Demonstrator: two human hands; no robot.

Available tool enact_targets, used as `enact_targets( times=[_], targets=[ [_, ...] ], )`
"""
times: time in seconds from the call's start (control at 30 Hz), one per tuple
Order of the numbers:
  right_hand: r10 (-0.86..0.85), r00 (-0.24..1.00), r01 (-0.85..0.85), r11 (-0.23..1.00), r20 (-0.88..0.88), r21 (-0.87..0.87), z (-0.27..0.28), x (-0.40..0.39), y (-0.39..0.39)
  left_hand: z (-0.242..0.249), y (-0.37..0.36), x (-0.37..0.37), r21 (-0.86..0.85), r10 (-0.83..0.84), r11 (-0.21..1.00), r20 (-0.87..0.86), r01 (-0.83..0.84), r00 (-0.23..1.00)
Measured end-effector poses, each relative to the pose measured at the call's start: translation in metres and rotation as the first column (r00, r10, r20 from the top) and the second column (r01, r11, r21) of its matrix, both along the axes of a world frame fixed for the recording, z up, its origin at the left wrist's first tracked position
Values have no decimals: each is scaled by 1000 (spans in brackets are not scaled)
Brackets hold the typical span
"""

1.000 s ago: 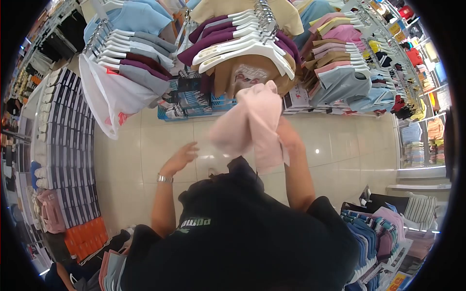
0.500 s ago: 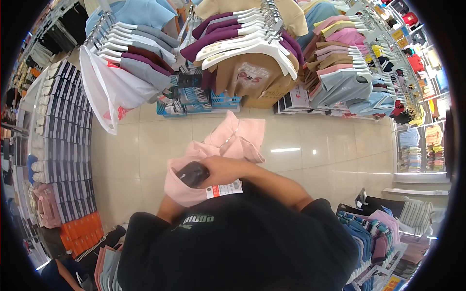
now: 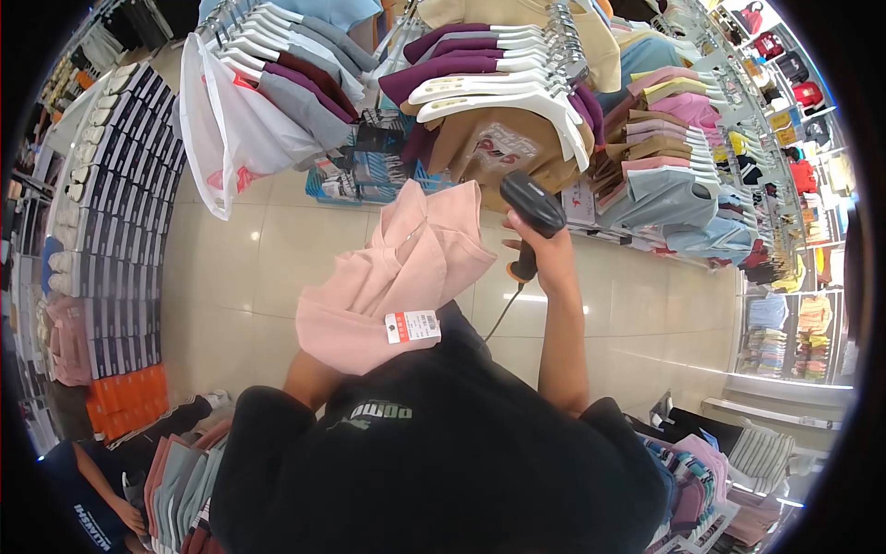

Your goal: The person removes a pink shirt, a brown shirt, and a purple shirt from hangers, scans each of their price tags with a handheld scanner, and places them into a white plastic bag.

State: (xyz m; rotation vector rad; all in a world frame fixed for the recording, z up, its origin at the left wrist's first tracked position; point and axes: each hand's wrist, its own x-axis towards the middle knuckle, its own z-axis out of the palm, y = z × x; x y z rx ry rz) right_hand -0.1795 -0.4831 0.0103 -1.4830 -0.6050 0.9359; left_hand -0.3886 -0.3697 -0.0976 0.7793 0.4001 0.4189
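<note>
one white plastic bag [image 3: 231, 120] hangs at your eleven o'clock, contents unclear; a blue basket [image 3: 323, 193] nearer twelve holds packets [image 3: 358, 174]. your right hand [image 3: 552, 249], at one, is wrapped round a black scanner [image 3: 532, 203], its nose tipped toward eleven, the forearm [image 3: 561, 337] pointing to twelve. your left hand is hidden under the pink garment [image 3: 374, 286], between eleven and twelve; its grip i cannot tell.
</note>
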Motion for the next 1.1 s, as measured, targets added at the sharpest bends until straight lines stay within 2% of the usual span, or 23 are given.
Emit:
enact_targets(
  times=[0.07,0.1,0.13,0.2,0.23,0.33,0.43,0.53,0.57,0.67,0.7,0.83,0.97,1.07,1.1],
  targets=[
    [132,991,-130,986,10,-103,-24,10,-6,0,-2,2,-4,-3,1000,10,3,1000],
    [166,986,-166,983,-5,-81,-16,-5,-6,0,-3,3,-4,-10,1000,10,10,1000],
    [253,967,-255,956,-32,-147,-20,-9,-7,0,-5,4,2,-11,1000,9,11,1000],
    [258,964,-245,954,58,-176,-24,-28,-2,1,-5,9,1,-14,1000,13,14,1000],
    [306,945,-253,904,110,-346,-22,-28,1,1,-6,11,2,-18,1000,14,18,1000],
    [213,968,-162,935,133,-315,-37,-25,3,3,-6,15,13,-19,1000,16,19,1000],
    [198,977,-193,979,82,-68,-31,-20,-2,4,-6,17,7,-22,1000,25,22,999],
    [197,977,-185,973,-82,135,-25,-7,-10,6,-8,16,15,-26,1000,29,26,999],
    [209,958,-184,973,-196,138,-17,-4,-13,6,-9,16,14,-29,999,29,29,999],
    [279,939,-262,959,-202,110,-15,2,-18,5,-10,13,9,-31,999,34,31,999],
    [273,949,-270,962,-155,39,-20,1,-19,4,-10,12,8,-34,999,40,33,999],
    [264,951,-261,965,-163,38,-32,3,-27,4,-9,6,6,-41,999,49,41,998],
    [191,937,-185,981,-293,49,-57,23,-40,7,-3,9,28,-55,998,57,53,997],
    [159,967,-174,983,-199,-63,-61,29,-42,13,5,16,52,-73,996,64,70,995],
    [124,978,-134,990,-171,-48,-60,28,-40,17,8,22,67,-77,995,61,73,995]
  ],
)
